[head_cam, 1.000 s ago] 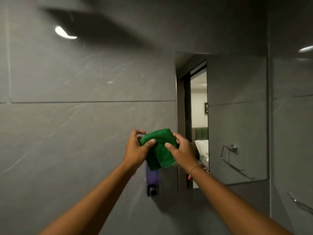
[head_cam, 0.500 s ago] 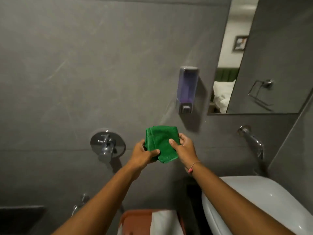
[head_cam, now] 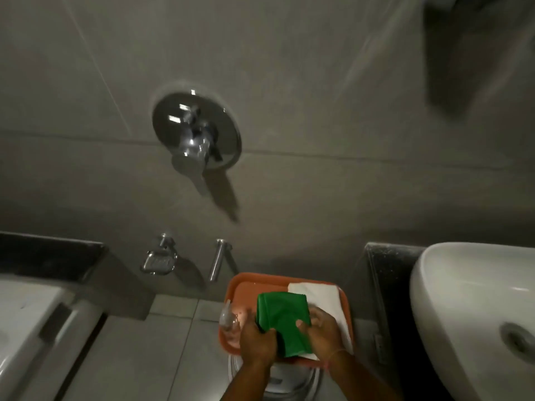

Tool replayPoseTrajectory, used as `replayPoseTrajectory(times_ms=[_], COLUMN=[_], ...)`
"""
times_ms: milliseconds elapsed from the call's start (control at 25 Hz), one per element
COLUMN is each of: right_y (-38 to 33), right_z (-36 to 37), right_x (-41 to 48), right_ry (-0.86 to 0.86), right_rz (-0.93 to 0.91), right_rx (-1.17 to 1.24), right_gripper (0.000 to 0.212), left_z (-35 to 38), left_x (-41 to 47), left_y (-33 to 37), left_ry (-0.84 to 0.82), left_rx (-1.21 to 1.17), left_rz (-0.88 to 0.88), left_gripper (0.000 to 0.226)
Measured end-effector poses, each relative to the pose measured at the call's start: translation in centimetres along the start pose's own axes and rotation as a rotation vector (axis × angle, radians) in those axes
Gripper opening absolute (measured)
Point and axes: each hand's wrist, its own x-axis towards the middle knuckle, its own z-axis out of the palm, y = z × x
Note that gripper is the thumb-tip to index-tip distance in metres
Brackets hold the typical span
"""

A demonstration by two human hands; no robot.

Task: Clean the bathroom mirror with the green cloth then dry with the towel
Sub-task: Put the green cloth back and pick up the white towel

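Grey tiled wall (head_cam: 289, 68) up top; below it we've got both hands, left hand (head_cam: 257, 341) and right hand (head_cam: 324, 332), gripping the folded green cloth (head_cam: 282, 322) between our fingers (head_cam: 301, 324), over the orange tray (head_cam: 246, 282), white towel (head_cam: 318, 296) just beyond.

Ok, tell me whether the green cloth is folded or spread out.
Folded. The green cloth is a compact layered square held by both hands, left hand and right hand, over the orange tray.
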Motion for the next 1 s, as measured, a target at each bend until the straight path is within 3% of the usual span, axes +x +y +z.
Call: replayPoseTrajectory(times_ms=[200, 280, 400, 480, 600, 720, 800, 880, 1000], right_y=[4.5, 5.9, 7.1, 7.2, 7.3, 9.1, 10.7, 11.9, 11.1], right_z=[4.8, 6.1, 7.8, 8.5, 7.2, 2.8, -0.9, -2.9, -3.0], right_x=[7.8, 10.3, 12.1, 12.5, 12.0, 11.3, 11.1, 11.2, 11.9], right_ry=[0.046, 0.073, 0.133, 0.146, 0.201, 0.405, 0.408, 0.269, 0.154], right_rz=[0.061, 0.014, -0.098, -0.157, -0.236, -0.262, -0.104, 0.046, 0.16], right_rx=[-0.099, -0.192, -0.519, -0.673, -0.632, -0.439, -0.45, -0.371, -0.19], right_gripper=[0.015, 0.016, 0.031, 0.034, 0.039, 0.049, 0.057, 0.064, 0.076], left_z=[3.6, 4.8, 5.6, 6.2, 7.1, 8.2, 9.3, 10.7, 12.5], left_x=[6.3, 9.1, 11.2, 11.7, 10.5, 7.6, 6.2, 6.1, 7.0], left_y=[-3.2, -4.4, -6.4, -8.0, -10.2, -10.2, -9.2, -8.8, -8.8], left_ry=[0.19, 0.235, 0.279, 0.275, 0.261, 0.197, 0.057, -0.03, 0.029], left_rx=[0.109, 0.151, 0.196, 0.391, 0.752, 0.803, 0.735, 0.716, 0.716], left_rz=[0.092, 0.121, 0.175, 0.218, 0.448, 0.553, 0.456, 0.311, 0.162], left_gripper=[0.032, 0.036, 0.042, 0.059, 0.072, 0.05, 0.037, 0.037, 0.06])
